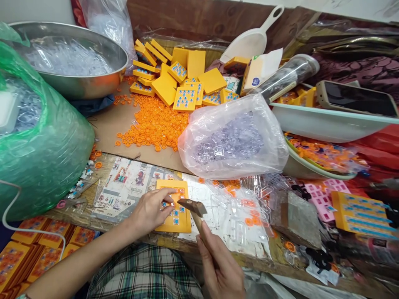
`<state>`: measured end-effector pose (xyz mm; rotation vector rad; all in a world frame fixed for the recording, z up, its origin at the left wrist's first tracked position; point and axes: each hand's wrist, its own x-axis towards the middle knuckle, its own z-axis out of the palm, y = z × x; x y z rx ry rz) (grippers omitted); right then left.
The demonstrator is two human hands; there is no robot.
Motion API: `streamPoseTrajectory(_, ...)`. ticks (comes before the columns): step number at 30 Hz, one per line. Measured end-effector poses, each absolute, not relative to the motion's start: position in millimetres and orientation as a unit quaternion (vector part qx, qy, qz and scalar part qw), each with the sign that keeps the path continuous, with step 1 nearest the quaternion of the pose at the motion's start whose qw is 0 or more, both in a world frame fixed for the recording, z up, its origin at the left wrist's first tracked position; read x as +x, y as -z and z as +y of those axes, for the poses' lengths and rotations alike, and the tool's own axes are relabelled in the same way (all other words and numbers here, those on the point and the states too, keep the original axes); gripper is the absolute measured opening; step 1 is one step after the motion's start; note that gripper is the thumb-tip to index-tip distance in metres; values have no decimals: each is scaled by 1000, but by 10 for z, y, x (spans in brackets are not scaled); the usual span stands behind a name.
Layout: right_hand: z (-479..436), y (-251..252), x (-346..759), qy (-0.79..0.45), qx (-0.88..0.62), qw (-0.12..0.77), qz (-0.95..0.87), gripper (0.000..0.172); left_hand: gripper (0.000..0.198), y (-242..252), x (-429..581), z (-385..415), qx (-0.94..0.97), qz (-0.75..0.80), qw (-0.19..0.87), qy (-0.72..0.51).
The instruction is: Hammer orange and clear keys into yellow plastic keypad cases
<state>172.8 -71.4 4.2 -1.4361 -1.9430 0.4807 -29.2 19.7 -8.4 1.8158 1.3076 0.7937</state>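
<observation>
A flat yellow plastic board (174, 220) with small blue and orange pieces set into it lies on the work surface in front of me. My left hand (152, 209) rests on its left side, fingers curled and fingertips pressing on the pieces. My right hand (220, 268) is wrapped round the handle of a small hammer (193, 206), whose dark head hangs just above the board's right part.
Loose orange rings (152, 124) cover brown cardboard behind the board. Beyond them lie piled yellow boards (174, 70). A clear bag of transparent parts (233, 139), a steel bowl (77, 58), a green bag (40, 141), a white scoop (252, 39) and a phone (355, 97) surround the spot.
</observation>
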Motion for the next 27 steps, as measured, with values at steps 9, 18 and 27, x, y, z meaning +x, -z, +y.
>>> streamPoseTrajectory(9,-772,71,1787,-242,-579,316,-712,47,33,44,-423,365,693,510,394,-324)
streamPoseTrajectory(18,-774,238,1826,-318,-727,436,-425,53,16,132,-615,1575,711,574,197,-354)
streamPoseTrajectory(27,-765,331,1846,-342,-724,438,-408,60,13,230,-619,1387,749,555,217,-290)
